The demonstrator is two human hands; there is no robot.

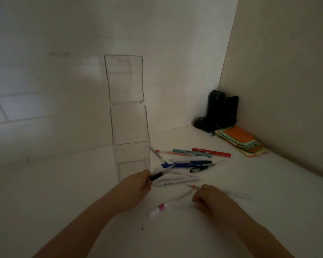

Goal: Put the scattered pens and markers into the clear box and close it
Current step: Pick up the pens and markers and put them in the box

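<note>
A tall clear box (131, 138) stands upright on the white table, its hinged lid (124, 79) flipped up above the opening; nothing shows inside it. Several pens and markers (186, 162) lie scattered just right of the box: red, teal, blue, white and black ones. A white marker with a pink band (161, 208) lies between my hands. My left hand (138, 185) is at the box's front corner, fingers closed on a black-gripped pen (158, 176). My right hand (211, 199) rests on the table, fingers curled on a thin pen with a red tip (193, 186).
A stack of orange, green and yellow paper notes (241, 141) lies at the right by the side wall. Two black speakers and a black mouse (218, 112) sit in the back corner. A white tiled wall rises behind the box.
</note>
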